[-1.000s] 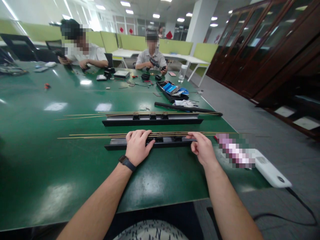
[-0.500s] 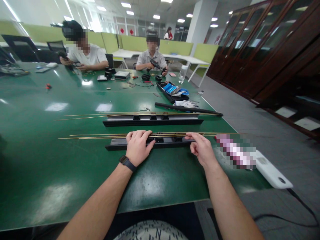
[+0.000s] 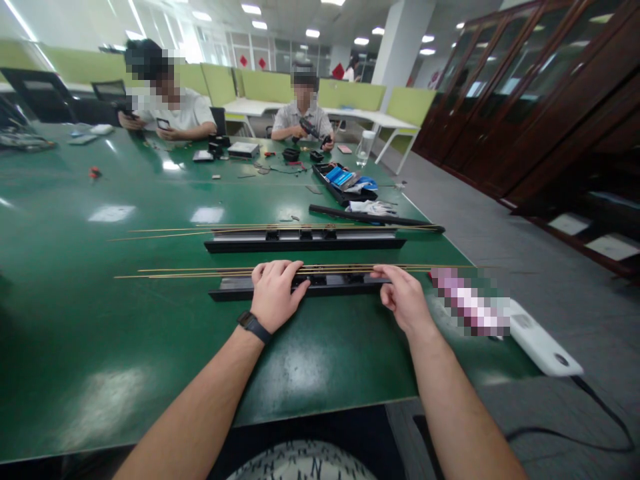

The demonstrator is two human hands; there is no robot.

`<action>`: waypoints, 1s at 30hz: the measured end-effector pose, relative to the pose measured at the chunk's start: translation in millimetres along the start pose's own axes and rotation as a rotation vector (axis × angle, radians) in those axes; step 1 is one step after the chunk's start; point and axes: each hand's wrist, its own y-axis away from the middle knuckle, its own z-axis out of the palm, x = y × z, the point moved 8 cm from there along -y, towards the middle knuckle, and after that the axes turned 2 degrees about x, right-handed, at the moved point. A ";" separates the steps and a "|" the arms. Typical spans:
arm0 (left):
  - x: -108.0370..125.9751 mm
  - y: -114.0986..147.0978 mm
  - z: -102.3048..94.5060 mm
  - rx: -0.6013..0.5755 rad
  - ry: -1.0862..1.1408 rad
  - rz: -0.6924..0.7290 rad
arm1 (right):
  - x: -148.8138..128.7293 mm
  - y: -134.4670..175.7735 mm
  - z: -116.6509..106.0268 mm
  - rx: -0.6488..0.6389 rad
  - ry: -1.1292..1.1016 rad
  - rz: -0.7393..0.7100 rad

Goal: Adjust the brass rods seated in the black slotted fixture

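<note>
In front of me a long black rail [image 3: 233, 294] with a grey inner face lies across the green table. Several thin brass-coloured rods [image 3: 195, 273] run along its far side and stick out past both ends. My left hand [image 3: 276, 293], with a dark watch at the wrist, is closed over the rail left of its middle, its fingertips hidden behind. At the right end, my right hand [image 3: 404, 293] pinches at the rods with bent fingers; which rod it holds is unclear. Black fittings [image 3: 356, 278] sit in the rail between my hands.
Beyond lies a second black rail [image 3: 305, 246] with rods on it. Farther off are a black tube [image 3: 375, 218], white gloves [image 3: 373, 208] and a loaded black tray [image 3: 340, 193]. A white device [image 3: 545, 340] lies on the right. Two people sit across the table.
One rod's left end has slid slightly to the left. My hands have kept their places. The person at the far left has turned a small device in one hand.
</note>
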 end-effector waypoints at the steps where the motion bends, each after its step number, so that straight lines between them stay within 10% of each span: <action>1: 0.0 0.0 0.0 -0.001 0.000 0.000 | 0.0 -0.5 -1.4 0.014 -0.001 0.000; 8: 0.9 0.1 -0.7 0.003 0.003 0.002 | -0.8 -4.7 -17.0 0.158 -0.065 -0.008; 30: 1.1 0.0 -1.5 -0.003 -0.001 -0.006 | -2.2 -0.6 -3.2 0.034 -0.032 -0.016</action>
